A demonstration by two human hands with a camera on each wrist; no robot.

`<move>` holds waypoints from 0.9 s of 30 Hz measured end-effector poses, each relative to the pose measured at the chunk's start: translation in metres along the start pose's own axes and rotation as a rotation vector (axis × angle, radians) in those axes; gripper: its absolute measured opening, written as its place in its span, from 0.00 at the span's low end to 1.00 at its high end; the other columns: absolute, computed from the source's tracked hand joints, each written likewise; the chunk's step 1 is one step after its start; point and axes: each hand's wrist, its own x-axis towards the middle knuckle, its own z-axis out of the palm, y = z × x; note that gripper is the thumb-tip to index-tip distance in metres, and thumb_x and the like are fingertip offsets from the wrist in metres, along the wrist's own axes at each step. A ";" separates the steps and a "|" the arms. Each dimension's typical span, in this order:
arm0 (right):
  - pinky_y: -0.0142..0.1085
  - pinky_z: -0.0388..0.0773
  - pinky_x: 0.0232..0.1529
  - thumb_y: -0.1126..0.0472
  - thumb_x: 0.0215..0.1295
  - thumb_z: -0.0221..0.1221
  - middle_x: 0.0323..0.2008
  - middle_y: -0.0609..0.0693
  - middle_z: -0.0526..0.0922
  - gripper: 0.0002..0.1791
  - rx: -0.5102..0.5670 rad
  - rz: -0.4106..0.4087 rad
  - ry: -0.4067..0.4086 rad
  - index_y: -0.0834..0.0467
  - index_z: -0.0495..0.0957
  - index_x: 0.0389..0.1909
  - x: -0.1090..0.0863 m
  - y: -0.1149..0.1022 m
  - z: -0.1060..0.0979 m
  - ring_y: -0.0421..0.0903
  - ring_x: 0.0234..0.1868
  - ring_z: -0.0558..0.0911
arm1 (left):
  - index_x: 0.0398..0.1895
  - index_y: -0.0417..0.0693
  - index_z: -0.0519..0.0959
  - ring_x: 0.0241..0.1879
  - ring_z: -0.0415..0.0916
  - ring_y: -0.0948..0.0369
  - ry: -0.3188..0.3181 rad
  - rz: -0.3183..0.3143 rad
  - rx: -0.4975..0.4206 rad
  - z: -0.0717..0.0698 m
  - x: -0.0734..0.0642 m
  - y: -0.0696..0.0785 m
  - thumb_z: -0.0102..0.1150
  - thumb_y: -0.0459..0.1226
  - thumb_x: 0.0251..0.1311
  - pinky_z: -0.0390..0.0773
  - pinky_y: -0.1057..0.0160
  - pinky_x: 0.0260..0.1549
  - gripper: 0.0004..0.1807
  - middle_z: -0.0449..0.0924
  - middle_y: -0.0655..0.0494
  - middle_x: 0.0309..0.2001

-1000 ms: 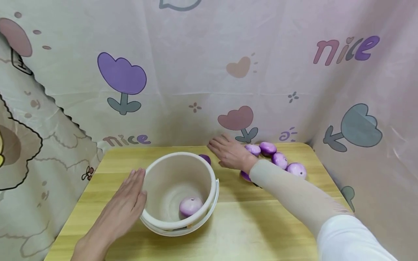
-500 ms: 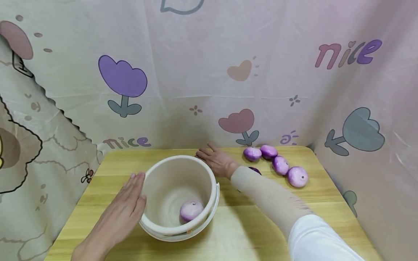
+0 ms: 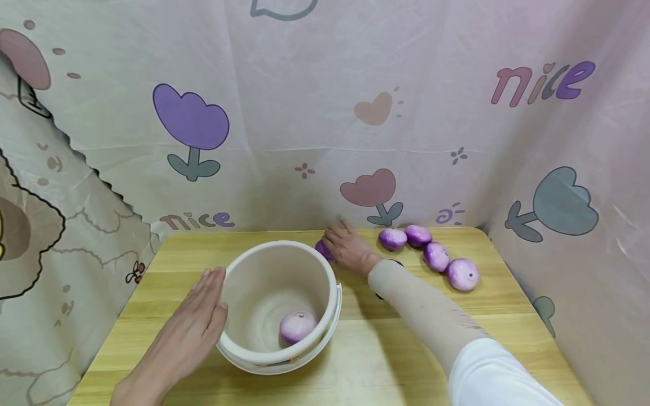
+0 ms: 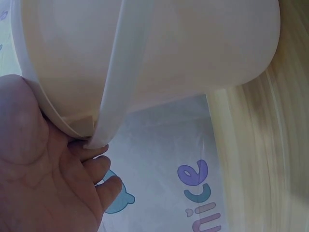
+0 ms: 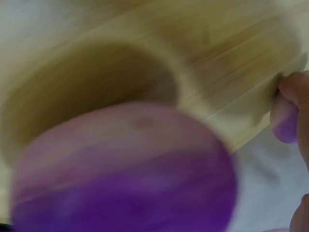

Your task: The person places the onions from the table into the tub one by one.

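A cream bucket (image 3: 238, 299) stands on the table with one purple onion (image 3: 297, 327) inside it. My left hand (image 3: 185, 330) rests its outstretched fingers against the bucket's left rim; in the left wrist view the thumb (image 4: 19, 118) lies along the rim near the handle (image 4: 120, 72). Behind the bucket, my right hand (image 3: 350, 250) holds another purple onion (image 3: 324, 250) by its right side, the fingers partly hiding it. In the right wrist view that onion (image 5: 286, 121) shows at the fingertips, and a nearer onion (image 5: 130, 179) fills the foreground, blurred.
Several purple onions (image 3: 436, 257) lie at the table's back right. Another onion (image 3: 395, 263) is mostly hidden beneath my right wrist. A printed curtain (image 3: 284, 113) hangs behind the wooden table (image 3: 406, 361).
My right hand first went left to the onion behind the bucket, then came slightly back right with the onion shifting along. My left hand stays at the rim.
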 end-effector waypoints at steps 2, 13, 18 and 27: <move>0.60 0.61 0.81 0.42 0.76 0.57 0.71 0.53 0.76 0.31 0.012 0.030 -0.015 0.54 0.74 0.72 -0.007 0.005 0.002 0.55 0.77 0.70 | 0.85 0.38 0.51 0.83 0.49 0.41 0.005 0.006 0.003 0.000 0.000 0.000 0.40 0.43 0.84 0.33 0.69 0.82 0.34 0.51 0.40 0.84; 0.61 0.65 0.79 0.52 0.75 0.57 0.62 0.58 0.78 0.25 0.089 0.145 -0.004 0.60 0.72 0.66 -0.036 0.024 0.012 0.58 0.70 0.72 | 0.85 0.38 0.50 0.84 0.48 0.41 -0.004 0.005 -0.004 0.000 0.000 0.000 0.39 0.44 0.84 0.33 0.69 0.83 0.34 0.51 0.40 0.84; 0.61 0.65 0.78 0.45 0.72 0.62 0.60 0.58 0.78 0.30 0.091 0.191 0.053 0.60 0.73 0.64 -0.045 0.031 0.011 0.59 0.69 0.74 | 0.85 0.40 0.48 0.84 0.46 0.42 -0.021 -0.004 -0.016 -0.001 0.001 0.001 0.38 0.44 0.85 0.35 0.64 0.84 0.34 0.49 0.41 0.84; 0.58 0.67 0.73 0.37 0.57 0.69 0.59 0.60 0.77 0.42 0.041 0.216 0.096 0.62 0.73 0.63 -0.056 0.038 0.002 0.60 0.63 0.76 | 0.86 0.40 0.46 0.84 0.45 0.41 -0.049 -0.023 -0.018 -0.004 0.002 0.001 0.36 0.45 0.85 0.39 0.54 0.85 0.35 0.47 0.41 0.85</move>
